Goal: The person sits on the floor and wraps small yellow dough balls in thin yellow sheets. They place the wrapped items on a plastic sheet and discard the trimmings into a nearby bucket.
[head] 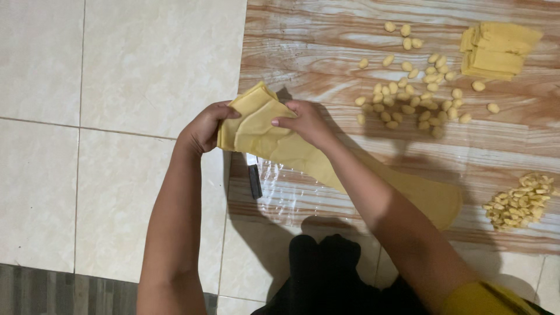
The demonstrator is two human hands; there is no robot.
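Both hands grip the folded end of a yellow dough sheet (pixel 262 125): left hand (pixel 204 128) closed at 9 o'clock, right hand (pixel 306 121) pinching at 3; sheet's long axis trails toward 4 o'clock.

A wood-grain surface (pixel 326 35) under clear plastic covered the right of the scene, with pale floor tiles (pixel 116 70) to its left. Far right lay a stack of yellow strips (pixel 496 51). Left of the stack, small shaped dough pieces (pixel 411 93) were scattered loosely, a few apart from the main cluster. Near right sat a heap of cut scraps (pixel 519 201). A small dark blade (pixel 255 181) lay at the surface's left edge.
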